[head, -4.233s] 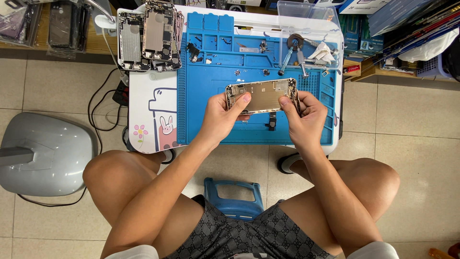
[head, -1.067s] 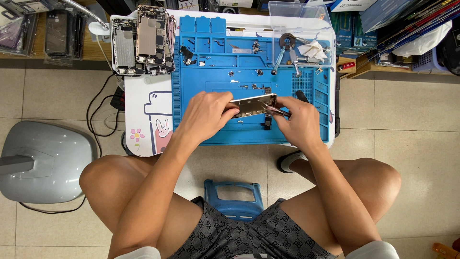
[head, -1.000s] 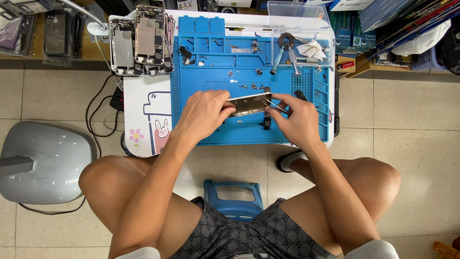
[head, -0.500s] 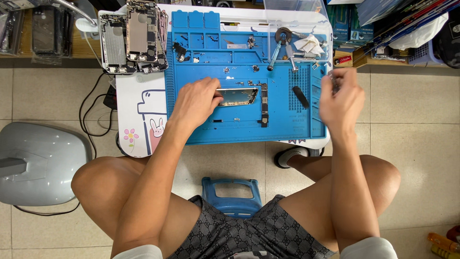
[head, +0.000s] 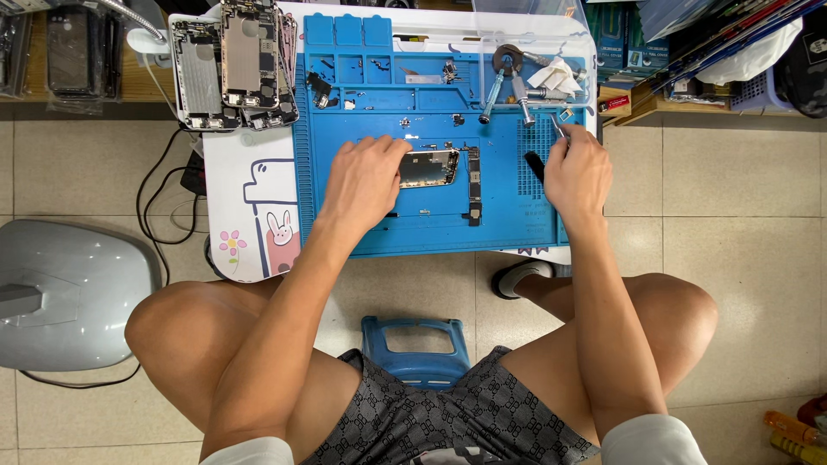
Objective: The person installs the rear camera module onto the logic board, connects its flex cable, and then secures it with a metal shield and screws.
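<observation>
An opened phone housing [head: 428, 168] lies flat on the blue work mat [head: 431, 228]. My left hand [head: 362, 181] rests on its left part and holds it down. A narrow dark circuit board [head: 473, 183] lies on the mat just right of the housing. My right hand [head: 575, 172] is at the mat's right edge, closed on thin metal tweezers [head: 558, 129] whose tips point away from me. A small black part [head: 534, 164] lies on the mat beside that hand.
Several opened phone bodies [head: 233, 65] lie at the table's far left corner. Screwdrivers [head: 508, 82] and a white cloth [head: 556, 77] sit at the mat's far right. A grey rounded object [head: 65, 293] stands on the tiled floor at left, a blue stool [head: 418, 340] under me.
Both hands held the phone housing up before; it now lies on the mat under my left hand. My right hand has moved off to the right with the tweezers.
</observation>
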